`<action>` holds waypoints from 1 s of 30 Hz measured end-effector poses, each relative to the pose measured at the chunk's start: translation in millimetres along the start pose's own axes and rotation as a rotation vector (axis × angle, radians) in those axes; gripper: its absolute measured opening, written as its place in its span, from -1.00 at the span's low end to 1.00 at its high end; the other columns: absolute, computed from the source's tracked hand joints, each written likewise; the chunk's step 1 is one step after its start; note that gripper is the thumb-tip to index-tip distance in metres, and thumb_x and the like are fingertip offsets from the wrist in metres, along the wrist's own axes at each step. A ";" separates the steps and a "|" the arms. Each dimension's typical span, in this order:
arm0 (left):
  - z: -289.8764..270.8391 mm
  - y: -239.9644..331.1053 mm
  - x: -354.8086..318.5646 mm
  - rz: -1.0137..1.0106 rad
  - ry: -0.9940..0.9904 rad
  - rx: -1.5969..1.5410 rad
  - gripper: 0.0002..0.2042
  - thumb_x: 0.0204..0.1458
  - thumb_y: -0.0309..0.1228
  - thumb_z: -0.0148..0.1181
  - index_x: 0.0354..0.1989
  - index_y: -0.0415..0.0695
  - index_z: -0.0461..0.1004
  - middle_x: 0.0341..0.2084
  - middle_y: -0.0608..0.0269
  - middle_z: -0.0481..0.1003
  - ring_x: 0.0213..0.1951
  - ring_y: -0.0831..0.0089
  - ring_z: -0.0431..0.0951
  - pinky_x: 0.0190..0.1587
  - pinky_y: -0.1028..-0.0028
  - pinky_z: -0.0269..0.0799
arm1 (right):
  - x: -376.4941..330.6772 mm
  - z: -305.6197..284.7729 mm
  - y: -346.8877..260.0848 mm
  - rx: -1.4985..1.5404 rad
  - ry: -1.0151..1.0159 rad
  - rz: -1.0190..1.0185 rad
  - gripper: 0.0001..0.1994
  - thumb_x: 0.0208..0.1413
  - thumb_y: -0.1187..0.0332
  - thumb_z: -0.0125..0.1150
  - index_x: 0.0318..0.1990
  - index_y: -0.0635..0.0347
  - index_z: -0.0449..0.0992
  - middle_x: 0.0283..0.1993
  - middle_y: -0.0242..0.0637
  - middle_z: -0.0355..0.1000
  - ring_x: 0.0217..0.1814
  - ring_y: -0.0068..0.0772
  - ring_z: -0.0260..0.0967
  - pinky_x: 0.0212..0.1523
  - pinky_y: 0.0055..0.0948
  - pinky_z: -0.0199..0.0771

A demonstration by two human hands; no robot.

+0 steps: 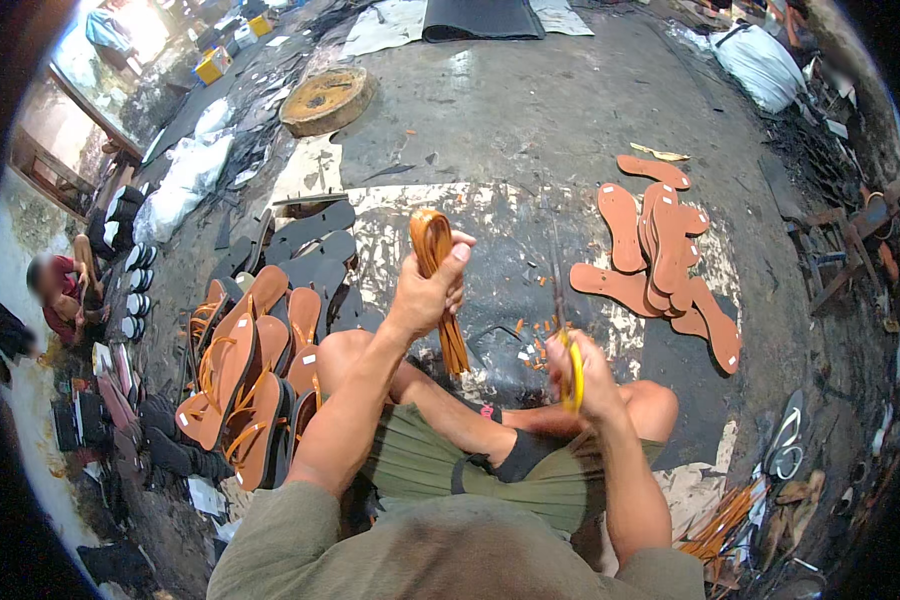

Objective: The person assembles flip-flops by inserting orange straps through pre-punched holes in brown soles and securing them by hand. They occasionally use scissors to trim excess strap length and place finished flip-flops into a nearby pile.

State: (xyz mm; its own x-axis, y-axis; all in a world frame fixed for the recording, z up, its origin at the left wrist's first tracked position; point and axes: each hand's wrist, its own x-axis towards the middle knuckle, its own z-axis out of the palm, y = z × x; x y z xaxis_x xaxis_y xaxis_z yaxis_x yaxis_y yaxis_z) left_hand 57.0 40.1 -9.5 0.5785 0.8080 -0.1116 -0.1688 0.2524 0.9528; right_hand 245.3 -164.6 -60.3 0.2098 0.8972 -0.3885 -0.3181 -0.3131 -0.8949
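My left hand [422,295] is closed round a looped bundle of tan straps [430,240]; the loop stands above my fist and the loose ends hang below. Through the yellow handles of a pair of scissors [574,372] go the fingers of my right hand [598,380], partly hidden, with the dark blades pointing away from me. The blades are apart from the straps. Small orange and white offcuts [535,345] lie on the dark mat [500,270] between my hands. Finished tan sandals [232,365] are heaped to my left, and loose brown soles [662,240] are piled at right.
Dark sole pieces [315,235] lie beyond the sandals. Farther off are a round wooden block [320,103] and a black sheet [482,20]. More tan straps [715,530] lie at lower right near a flip-flop [788,430]. Another person [65,300] sits at far left.
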 end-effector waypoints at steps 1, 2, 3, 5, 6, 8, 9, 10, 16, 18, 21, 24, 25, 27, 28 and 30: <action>2.5 1.0 -1.4 0.008 -0.029 0.054 -0.70 0.37 -0.26 0.22 0.15 -0.14 0.48 -0.63 0.53 0.26 -0.65 0.69 0.28 -0.60 0.53 0.27 | -18.0 15.0 -13.8 0.045 -0.096 -0.020 -0.53 0.42 -0.06 0.14 0.06 0.23 0.42 -0.38 -0.45 0.38 -0.45 -0.61 0.36 -0.42 -0.53 0.44; 7.4 -0.6 -2.0 0.053 -0.033 0.100 -0.68 0.37 -0.27 0.22 0.19 -0.14 0.46 -0.62 0.53 0.27 -0.65 0.70 0.27 -0.60 0.52 0.26 | -33.1 25.6 -20.5 0.090 -0.184 -0.041 -0.45 0.44 -0.15 0.07 0.11 0.27 0.41 -0.34 -0.45 0.37 -0.38 -0.62 0.37 -0.32 -0.54 0.46; 13.3 -2.9 -2.5 0.097 -0.039 0.146 -0.66 0.37 -0.29 0.22 0.23 -0.14 0.45 -0.60 0.53 0.28 -0.64 0.70 0.27 -0.59 0.52 0.26 | -44.9 35.4 -24.5 -0.012 -0.250 -0.120 -0.38 0.45 -0.18 -0.01 0.17 0.32 0.38 -0.28 -0.43 0.39 -0.29 -0.61 0.37 -0.22 -0.54 0.45; 18.0 1.4 -8.3 0.127 -0.057 0.233 -0.57 0.35 -0.35 0.22 0.35 -0.13 0.38 -0.51 0.52 0.33 -0.52 0.72 0.32 -0.48 0.54 0.29 | -60.7 44.6 -39.6 -0.143 -0.404 -0.166 -0.21 0.47 -0.25 -0.20 0.35 0.45 0.29 -0.13 -0.37 0.42 -0.11 -0.58 0.36 -0.02 -0.53 0.39; 16.0 -1.1 -7.1 0.169 -0.094 0.308 -0.56 0.34 -0.38 0.23 0.36 -0.14 0.37 -0.48 0.53 0.33 -0.48 0.72 0.33 -0.43 0.56 0.30 | -63.8 43.6 -38.1 -0.123 -0.447 -0.150 -0.19 0.47 -0.27 -0.24 0.37 0.45 0.29 -0.10 -0.36 0.44 -0.09 -0.56 0.37 -0.02 -0.53 0.39; 20.8 0.6 -6.6 0.253 -0.161 0.457 -0.54 0.33 -0.43 0.23 0.38 -0.14 0.36 -0.44 0.54 0.33 -0.39 0.74 0.34 -0.32 0.58 0.32 | -65.3 43.8 -42.1 -0.191 -0.463 -0.079 -0.17 0.47 -0.29 -0.30 0.38 0.43 0.29 -0.07 -0.36 0.45 -0.06 -0.56 0.40 0.00 -0.51 0.40; 22.7 3.0 -14.6 0.198 -0.204 0.487 -0.54 0.31 -0.49 0.22 0.38 -0.15 0.38 -0.33 0.53 0.41 -0.24 0.71 0.41 -0.15 0.58 0.38 | -64.3 44.0 -43.2 -0.181 -0.453 -0.076 -0.17 0.47 -0.30 -0.31 0.38 0.42 0.29 -0.07 -0.36 0.45 -0.06 -0.56 0.40 0.03 -0.50 0.41; 23.2 -1.2 -17.3 0.252 -0.240 0.498 -0.54 0.30 -0.50 0.22 0.37 -0.15 0.39 -0.28 0.52 0.44 -0.21 0.69 0.43 -0.12 0.56 0.40 | -62.9 44.6 -41.6 -0.167 -0.445 -0.069 -0.17 0.47 -0.31 -0.32 0.38 0.41 0.29 -0.06 -0.37 0.45 -0.05 -0.56 0.41 0.05 -0.49 0.42; 22.9 -6.7 -31.8 0.343 -0.447 0.736 -0.44 0.22 -0.59 0.21 0.42 0.05 0.39 -0.17 0.19 0.65 -0.23 0.33 0.64 -0.08 0.36 0.54 | -52.9 45.4 -49.3 -0.067 -0.366 -0.025 -0.17 0.43 -0.37 -0.30 0.41 0.25 0.30 0.01 -0.40 0.43 0.05 -0.52 0.40 0.22 -0.39 0.43; 25.3 5.2 -31.1 0.275 -0.534 0.790 -0.35 0.18 -0.57 0.22 0.46 0.19 0.33 -0.25 0.05 0.64 -0.28 0.05 0.67 -0.14 0.20 0.56 | -52.8 43.8 -50.1 -0.146 -0.337 -0.042 -0.17 0.42 -0.38 -0.30 0.41 0.22 0.31 0.02 -0.42 0.43 0.06 -0.51 0.40 0.22 -0.37 0.44; 21.7 14.9 -28.4 0.192 -0.656 0.878 -0.31 0.15 -0.57 0.21 0.48 0.22 0.29 -0.26 -0.07 0.62 -0.31 -0.10 0.62 -0.19 0.13 0.53 | -50.8 43.3 -40.9 -0.066 -0.339 -0.051 -0.19 0.42 -0.37 -0.25 0.33 0.26 0.37 -0.03 -0.44 0.43 -0.02 -0.54 0.40 0.09 -0.43 0.47; 17.1 8.8 -25.7 0.262 -0.670 0.909 -0.32 0.16 -0.58 0.20 0.48 0.22 0.29 -0.25 -0.09 0.62 -0.31 -0.14 0.60 -0.19 0.14 0.52 | -56.5 51.5 -41.5 0.001 -0.299 0.000 -0.25 0.43 -0.33 -0.18 0.16 0.32 0.46 -0.22 -0.42 0.43 -0.24 -0.55 0.41 -0.18 -0.51 0.49; 16.7 6.3 -23.9 0.234 -0.678 0.897 -0.32 0.16 -0.58 0.20 0.48 0.21 0.29 -0.25 -0.09 0.62 -0.31 -0.13 0.60 -0.18 0.14 0.52 | -59.6 54.0 -43.6 0.010 -0.275 0.029 -0.26 0.44 -0.31 -0.16 0.10 0.34 0.49 -0.30 -0.40 0.43 -0.33 -0.56 0.41 -0.29 -0.53 0.49; 15.5 2.0 -20.6 0.176 -0.695 0.873 -0.32 0.16 -0.59 0.20 0.47 0.21 0.29 -0.25 -0.09 0.62 -0.31 -0.13 0.60 -0.18 0.14 0.52 | -64.8 56.7 -42.6 0.074 -0.229 0.092 -0.30 0.45 -0.28 -0.12 -0.01 0.35 0.51 -0.43 -0.40 0.37 -0.48 -0.55 0.35 -0.46 -0.53 0.40; 16.1 1.2 -19.1 0.174 -0.712 0.861 -0.32 0.16 -0.58 0.20 0.48 0.21 0.29 -0.25 -0.09 0.62 -0.30 -0.13 0.60 -0.17 0.14 0.52 | -67.6 56.7 -42.0 0.105 -0.206 0.121 -0.31 0.45 -0.26 -0.10 -0.07 0.36 0.52 -0.50 -0.40 0.35 -0.55 -0.55 0.33 -0.55 -0.53 0.35; 17.1 -1.0 -17.6 0.169 -0.744 0.838 -0.32 0.17 -0.58 0.20 0.48 0.21 0.29 -0.24 -0.09 0.62 -0.29 -0.12 0.60 -0.16 0.14 0.52 | -70.5 51.8 -35.1 0.078 -0.229 0.099 -0.32 0.47 -0.26 -0.15 -0.13 0.33 0.50 -0.50 -0.41 0.35 -0.57 -0.59 0.33 -0.59 -0.53 0.37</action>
State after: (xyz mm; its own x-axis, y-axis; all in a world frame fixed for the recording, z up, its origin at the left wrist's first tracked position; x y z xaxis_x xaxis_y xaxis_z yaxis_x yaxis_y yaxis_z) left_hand 60.6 16.5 -3.6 0.9770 0.2102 -0.0346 0.1362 -0.4915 0.8602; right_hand 193.7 -200.8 9.8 -0.0381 0.9135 -0.4051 -0.3987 -0.3857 -0.8321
